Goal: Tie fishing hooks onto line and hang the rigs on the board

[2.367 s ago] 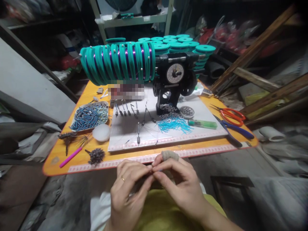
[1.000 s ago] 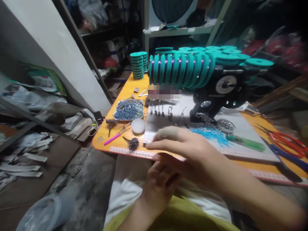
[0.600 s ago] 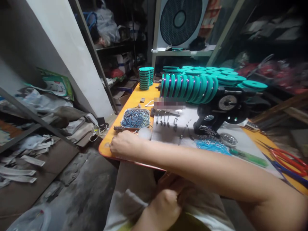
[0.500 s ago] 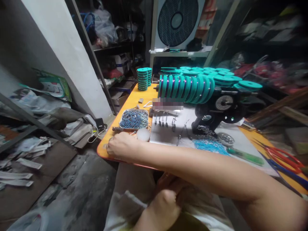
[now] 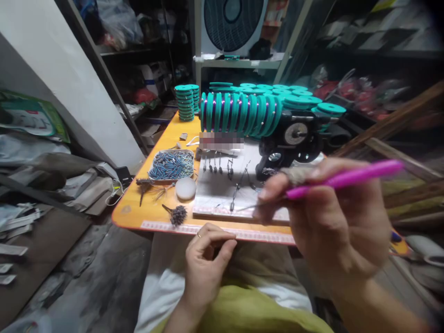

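My right hand [image 5: 336, 226] is raised in front of the table's right side, fingers closed on a slim pink-handled tool [image 5: 364, 173]. A thin dark shaft points left from that handle, its tip hard to make out. One finger of this hand has a beige wrap [image 5: 297, 176] around it. Low at the table's front edge, my left hand [image 5: 208, 259] pinches thumb and forefinger together; whatever is between them is too small to see. Just beyond lie a cluster of small dark pieces [image 5: 177, 215], a round whitish disc [image 5: 185, 188] and a white board [image 5: 215, 194] with small wire-rigged weights.
A tray of bluish metal pieces [image 5: 171, 165] sits on the yellow table [image 5: 130, 210]. Behind the board stands a black machine [image 5: 294, 134] beside a row of teal spools [image 5: 239, 113]. A printed measuring strip [image 5: 263, 237] runs along the front edge.
My right hand has drawn back from the table's left corner to the right and now holds up the pink-handled tool. My left hand, partly covered before, shows in a pinch. The view has shifted.
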Motion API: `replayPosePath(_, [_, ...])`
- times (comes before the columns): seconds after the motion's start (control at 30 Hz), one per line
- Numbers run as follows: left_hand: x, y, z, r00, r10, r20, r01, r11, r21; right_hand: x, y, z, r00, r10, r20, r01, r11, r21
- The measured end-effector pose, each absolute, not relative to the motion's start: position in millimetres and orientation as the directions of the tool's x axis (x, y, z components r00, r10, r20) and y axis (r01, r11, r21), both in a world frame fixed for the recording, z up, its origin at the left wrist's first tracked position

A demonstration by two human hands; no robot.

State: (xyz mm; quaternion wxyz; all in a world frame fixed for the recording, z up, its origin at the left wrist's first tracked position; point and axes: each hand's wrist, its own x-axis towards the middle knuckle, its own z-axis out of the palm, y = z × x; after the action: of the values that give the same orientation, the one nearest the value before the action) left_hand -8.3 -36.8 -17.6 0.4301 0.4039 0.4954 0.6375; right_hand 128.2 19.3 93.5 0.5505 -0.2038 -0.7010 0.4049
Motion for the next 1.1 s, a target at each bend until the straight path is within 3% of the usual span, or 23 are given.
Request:
replayPosePath(0.23, [-3.6,-38.9,-20.3,-0.222,0.975,0.000,-0.285,-0.065,0.956,153.5,-11.7,24.8,-0.205,0.877,0.435,-0.188,0.401,-0.897])
replayPosePath(0.33, [-2.4,-40.5,-22.5,-0.209,0.978,0.002,-0.271,-0.060,0.961,149.8,-18.3,18.9,-0.151,0.883,0.444,-0.238,0.404,-0.883])
replayPosePath(0.9, [-2.5,-36.0,-24.6,-0.186,0.981,0.053,-0.249,-0.100,0.963,149.7,-15.2,7.7,-0.252,0.888,0.384,-0.262,0.319,-0.911])
replayPosePath(1.1, [-3.4,-37.6,-21.7,-0.197,0.979,0.052,-0.199,-0.092,0.976,148.8,-16.7,8.0,-0.248,0.835,0.491,-0.246,0.436,-0.866])
